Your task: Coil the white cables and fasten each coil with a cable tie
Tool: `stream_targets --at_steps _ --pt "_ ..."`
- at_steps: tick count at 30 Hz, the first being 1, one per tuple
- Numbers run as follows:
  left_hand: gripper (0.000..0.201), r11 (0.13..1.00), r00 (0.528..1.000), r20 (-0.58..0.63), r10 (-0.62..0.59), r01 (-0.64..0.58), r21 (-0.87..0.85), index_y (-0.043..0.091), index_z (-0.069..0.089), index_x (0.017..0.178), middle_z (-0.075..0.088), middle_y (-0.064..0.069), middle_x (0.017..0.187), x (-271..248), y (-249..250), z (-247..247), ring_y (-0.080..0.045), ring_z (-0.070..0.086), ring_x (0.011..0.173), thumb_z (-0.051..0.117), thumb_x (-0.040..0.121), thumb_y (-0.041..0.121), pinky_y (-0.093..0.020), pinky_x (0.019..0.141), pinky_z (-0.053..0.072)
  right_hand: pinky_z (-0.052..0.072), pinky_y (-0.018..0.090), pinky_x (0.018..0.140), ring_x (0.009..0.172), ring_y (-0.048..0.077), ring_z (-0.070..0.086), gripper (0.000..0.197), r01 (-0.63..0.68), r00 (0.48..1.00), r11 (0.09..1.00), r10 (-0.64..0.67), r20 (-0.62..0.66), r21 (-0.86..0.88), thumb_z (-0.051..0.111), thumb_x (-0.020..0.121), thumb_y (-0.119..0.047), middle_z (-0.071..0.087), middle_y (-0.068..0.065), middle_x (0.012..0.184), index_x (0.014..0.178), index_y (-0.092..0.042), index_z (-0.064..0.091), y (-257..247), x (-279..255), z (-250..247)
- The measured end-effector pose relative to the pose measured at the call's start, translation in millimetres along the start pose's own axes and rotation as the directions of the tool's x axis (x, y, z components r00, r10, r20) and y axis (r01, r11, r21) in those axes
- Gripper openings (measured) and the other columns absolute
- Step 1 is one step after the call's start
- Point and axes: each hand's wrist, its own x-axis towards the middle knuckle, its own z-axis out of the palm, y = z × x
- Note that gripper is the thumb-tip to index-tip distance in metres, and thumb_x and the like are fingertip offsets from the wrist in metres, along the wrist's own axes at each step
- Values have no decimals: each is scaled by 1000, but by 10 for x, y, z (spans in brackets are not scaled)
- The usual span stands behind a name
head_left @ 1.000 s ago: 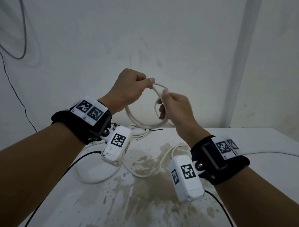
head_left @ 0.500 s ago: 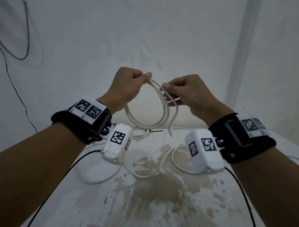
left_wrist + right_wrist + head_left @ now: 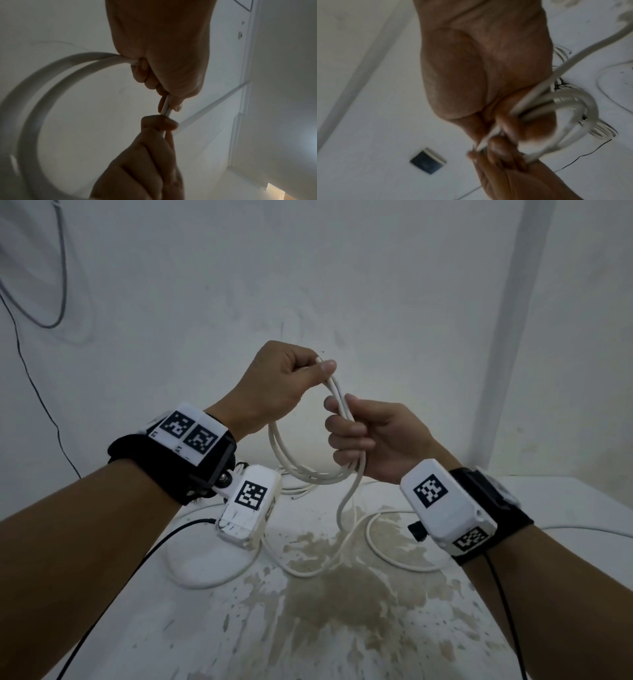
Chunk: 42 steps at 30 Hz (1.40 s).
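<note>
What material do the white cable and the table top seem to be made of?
White cable: probably a plastic or rubber jacket, smooth and matte; it bends in soft loops without kinks. Table top: a hard, smooth white surface, maybe laminate or painted board; brown stains sit on it, and the core is not visible.

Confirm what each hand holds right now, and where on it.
Both hold the white cable coil. Left hand pinches the top of the loops near the cable end; right hand grips the bundled strands just below, on the coil's right side.
</note>
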Motion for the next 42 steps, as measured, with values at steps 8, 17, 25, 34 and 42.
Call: stream_targets --at_steps 8,17,25,34,42 --pt "42 976 981 -91 -171 181 117 16 68 72 46 1 57 -49 -94 118 -8 39 48 53 100 43 -20 51 36 10 23 40 37 8 14 44 161 861 973 -220 -458 -164 36 106 -43 23 -8 46 69 -19 41 52 156 135" --pt "34 729 792 -109 -601 487 -481 14 69 97 47 8 63 -190 -174 268 -8 40 50 46 104 38 -21 47 36 12 22 38 38 9 14 45 281 812 960 -230 -537 14 34 107 -42 21 -6 50 69 -18 41 159 167 85" --pt "58 421 483 395 -781 875 -238 -1 65 97 72 -12 76 -579 57 575 -25 71 66 35 105 48 -28 58 56 15 22 39 40 10 15 46 621 558 783 -408 -723 38 31 108 -42 25 -5 50 69 -19 42 -134 186 62" --pt "28 290 442 -24 -897 545 -787 -6 57 120 52 -4 72 -323 30 701 -14 53 58 38 101 3 -24 49 53 17 21 38 38 11 19 45 591 359 799 -384 -851 -112 32 107 -41 28 -5 48 68 -20 41 -94 -137 -45" --pt "34 92 379 540 -751 871 -483 1 57 105 62 -12 91 -432 378 867 -29 68 74 50 102 35 -35 60 60 17 22 38 40 11 16 45 640 395 759 -458 -797 -120 33 107 -42 25 -5 51 70 -19 41 -127 -185 -12"
